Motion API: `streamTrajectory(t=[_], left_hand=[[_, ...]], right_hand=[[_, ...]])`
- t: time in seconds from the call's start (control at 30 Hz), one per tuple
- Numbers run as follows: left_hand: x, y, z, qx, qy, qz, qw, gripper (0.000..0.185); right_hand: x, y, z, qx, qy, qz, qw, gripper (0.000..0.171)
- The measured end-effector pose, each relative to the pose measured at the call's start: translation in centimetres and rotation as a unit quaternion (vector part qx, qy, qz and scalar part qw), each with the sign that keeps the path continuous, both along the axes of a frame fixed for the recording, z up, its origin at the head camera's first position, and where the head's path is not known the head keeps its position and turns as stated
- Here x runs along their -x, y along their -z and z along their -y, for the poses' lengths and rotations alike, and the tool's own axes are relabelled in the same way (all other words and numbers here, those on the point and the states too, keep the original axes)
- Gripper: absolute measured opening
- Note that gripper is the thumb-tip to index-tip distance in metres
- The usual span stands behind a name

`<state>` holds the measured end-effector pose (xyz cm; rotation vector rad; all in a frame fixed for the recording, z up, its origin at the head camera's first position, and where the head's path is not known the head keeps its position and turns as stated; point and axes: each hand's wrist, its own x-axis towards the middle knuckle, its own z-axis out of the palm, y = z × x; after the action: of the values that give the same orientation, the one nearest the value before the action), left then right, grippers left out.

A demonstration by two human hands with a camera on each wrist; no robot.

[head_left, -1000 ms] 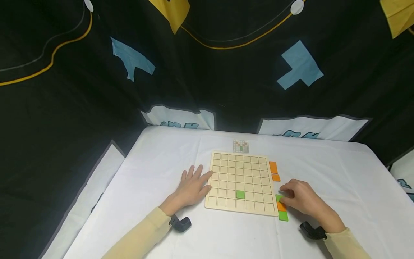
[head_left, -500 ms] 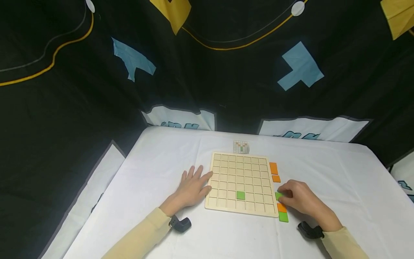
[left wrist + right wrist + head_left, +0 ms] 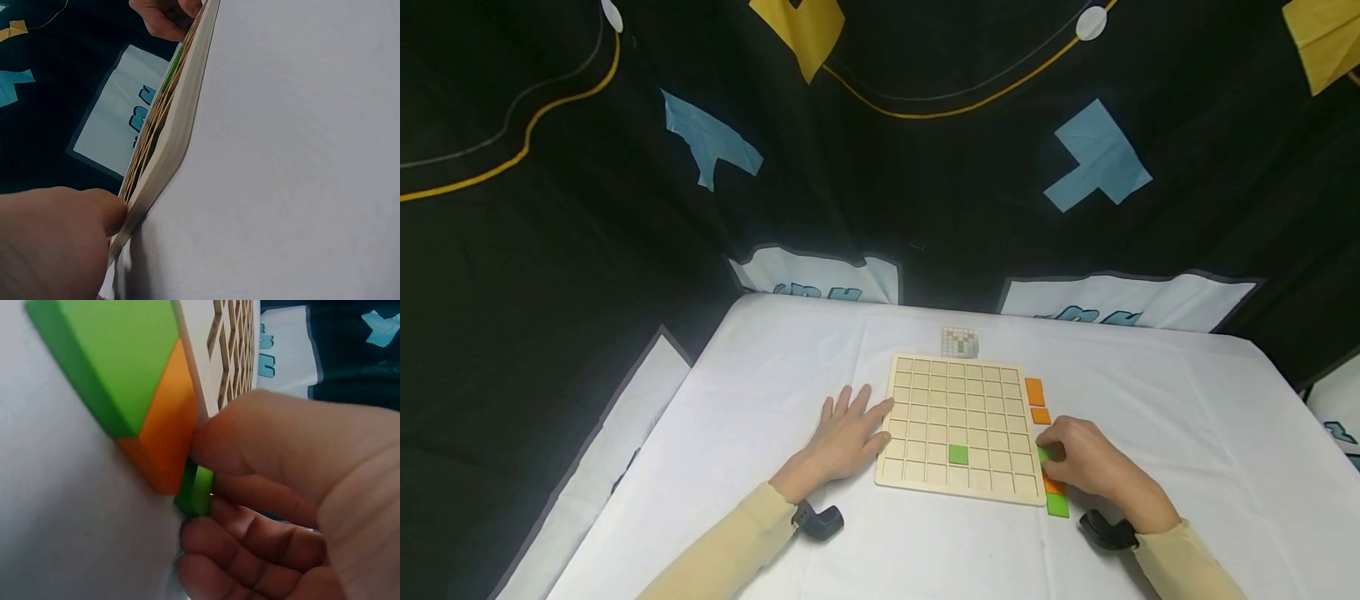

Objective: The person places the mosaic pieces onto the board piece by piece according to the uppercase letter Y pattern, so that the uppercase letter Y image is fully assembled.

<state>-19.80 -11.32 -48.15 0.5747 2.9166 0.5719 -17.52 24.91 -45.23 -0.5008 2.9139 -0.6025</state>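
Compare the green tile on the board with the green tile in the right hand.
The green tile on the board lies flat in a grid cell, untouched. The green tile in the right hand is off the board's right edge, tilted on edge, pinched by thumb and fingers. Both are the same green.

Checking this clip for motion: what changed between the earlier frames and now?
The right hand slid slightly left toward the wooden grid board, pinching a green tile at the board's right edge; the orange tile below it is now more covered. Unchanged: the left hand flat against the board's left edge, the green tile on the board, the two orange tiles beside it, and the nearest green tile.
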Motion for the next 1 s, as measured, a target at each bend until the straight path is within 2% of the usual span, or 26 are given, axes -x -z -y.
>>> streamTrajectory(t=[0.4, 0.73, 0.87, 1.0], left_hand=[[-0.1, 0.2, 0.1, 0.001, 0.002, 0.0, 1.0, 0.055], [-0.1, 0.2, 0.0, -0.001, 0.002, 0.002, 1.0, 0.055], [0.0, 0.2, 0.0, 0.0, 0.0, 0.003, 1.0, 0.055], [0.1, 0.2, -0.1, -0.001, -0.001, 0.003, 1.0, 0.055]], right_hand=[[-0.1, 0.5, 0.0, -0.003, -0.004, -0.011, 1.0, 0.02], [0.1, 0.0, -0.2, -0.007, 0.012, 0.007, 1.0, 0.021], [0.4, -0.6, -0.3, 0.01, 0.011, -0.022, 1.0, 0.021], [0.9, -1.1, 0.1, 0.027, -0.008, -0.053, 0.998, 0.018]])
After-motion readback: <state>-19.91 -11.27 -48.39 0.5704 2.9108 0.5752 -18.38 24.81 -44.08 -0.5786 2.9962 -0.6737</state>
